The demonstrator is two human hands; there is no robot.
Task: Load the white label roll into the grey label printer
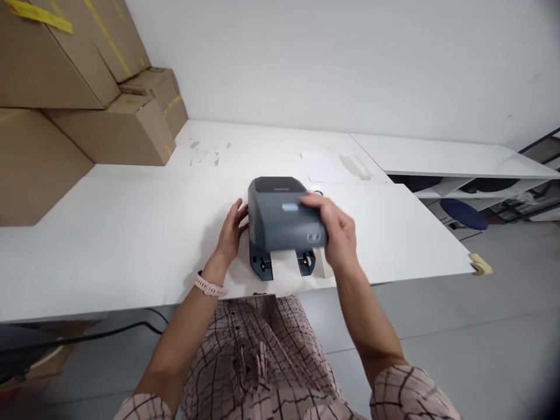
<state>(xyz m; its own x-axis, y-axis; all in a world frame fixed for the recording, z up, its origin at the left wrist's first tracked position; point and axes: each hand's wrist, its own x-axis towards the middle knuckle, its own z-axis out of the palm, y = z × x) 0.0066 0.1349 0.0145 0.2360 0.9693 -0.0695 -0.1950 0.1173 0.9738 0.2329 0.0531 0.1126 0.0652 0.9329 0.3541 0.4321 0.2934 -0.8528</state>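
A dark grey label printer [258, 233] stands near the table's front edge, its lid [289, 224] partly raised at the front. White paper [285, 271] runs out of the printer's front toward me, between two dark side parts with small rollers. My right hand [336, 230] grips the right side of the lid, thumb on top; its other fingers are mostly hidden. At the printer's left side is my left hand [233, 230], fingers spread and close against the casing; whether they touch it I cannot tell. The lid is slightly blurred.
Cardboard boxes [118, 131] are stacked at the table's left. A white sheet [321, 168] lies behind the printer on the white table [144, 233]. Tan padding [480, 264] covers the table's right corner. A blue stool [464, 214] stands beyond; a black cable [118, 329] hangs below left.
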